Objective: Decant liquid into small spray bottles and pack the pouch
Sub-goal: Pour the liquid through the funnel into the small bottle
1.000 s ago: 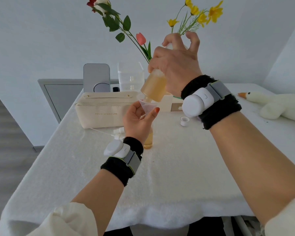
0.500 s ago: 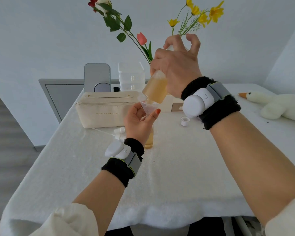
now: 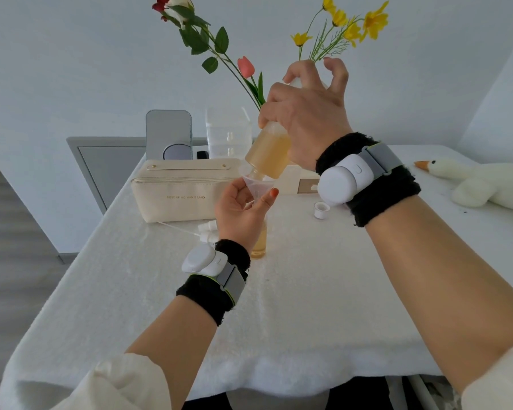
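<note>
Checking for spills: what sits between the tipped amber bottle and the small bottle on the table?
A clear funnel, held by the left hand, sits between the amber bottle and the small bottle; the head view shows it.

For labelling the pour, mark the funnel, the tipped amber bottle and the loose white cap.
funnel [image 3: 258,187], head view, its clear cone.
tipped amber bottle [image 3: 269,156], head view, its filled body.
loose white cap [image 3: 320,209], head view, its rim.

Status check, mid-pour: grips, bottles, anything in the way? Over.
Right grip holds amber bottle tipped, neck at funnel. Left grip pinches funnel over small spray bottle. Nothing blocking; cap and spray heads lie aside.
</note>
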